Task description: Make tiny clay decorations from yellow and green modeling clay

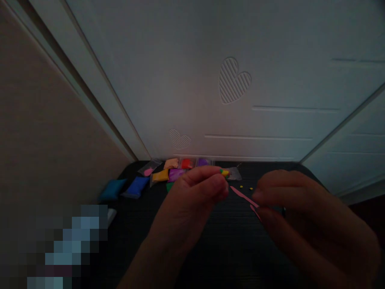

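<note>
My left hand (pixel 195 192) is raised over a dark table (pixel 144 228) and pinches a small lump of clay (pixel 224 172), yellow with green and red on it, at its fingertips. My right hand (pixel 294 212) is closed on a thin pink modelling tool (pixel 242 195), whose tip points up and left toward the lump, a short gap away. Two tiny yellow clay bits (pixel 246 187) lie on the table just beyond the tool.
Several small bags of coloured clay lie along the table's far edge: blue (pixel 136 187), teal (pixel 112 189), yellow (pixel 160 176), purple (pixel 176 174), red (pixel 187 163), pink (pixel 148 171). A white panel with embossed hearts (pixel 233 82) rises behind. A blurred patch sits at lower left.
</note>
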{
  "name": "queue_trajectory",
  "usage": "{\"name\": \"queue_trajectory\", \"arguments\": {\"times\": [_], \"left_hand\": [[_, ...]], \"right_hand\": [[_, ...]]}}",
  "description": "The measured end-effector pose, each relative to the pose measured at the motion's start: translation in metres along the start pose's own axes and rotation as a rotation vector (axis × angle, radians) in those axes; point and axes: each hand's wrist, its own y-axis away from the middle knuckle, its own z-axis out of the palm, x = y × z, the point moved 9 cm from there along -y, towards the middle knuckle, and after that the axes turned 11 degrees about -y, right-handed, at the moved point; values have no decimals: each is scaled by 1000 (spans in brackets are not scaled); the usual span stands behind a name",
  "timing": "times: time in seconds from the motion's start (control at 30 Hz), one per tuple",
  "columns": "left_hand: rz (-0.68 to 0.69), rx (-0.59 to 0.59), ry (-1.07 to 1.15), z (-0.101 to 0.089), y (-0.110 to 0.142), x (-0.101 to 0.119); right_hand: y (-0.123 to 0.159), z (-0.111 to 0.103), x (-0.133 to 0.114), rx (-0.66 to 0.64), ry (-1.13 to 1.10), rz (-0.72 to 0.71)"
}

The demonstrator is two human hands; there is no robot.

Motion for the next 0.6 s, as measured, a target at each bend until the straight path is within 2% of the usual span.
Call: {"name": "queue_trajectory", "arguments": {"times": [0.13, 0.33, 0.6], "left_hand": [[35, 8, -87, 2, 3, -2], [293, -33, -368, 10, 11, 21], [308, -121, -455, 16, 12, 22]], "right_hand": [[0, 0, 3, 16, 6, 15], [0, 0, 4, 44, 29, 23], [0, 3, 3, 6, 20, -2]]}}
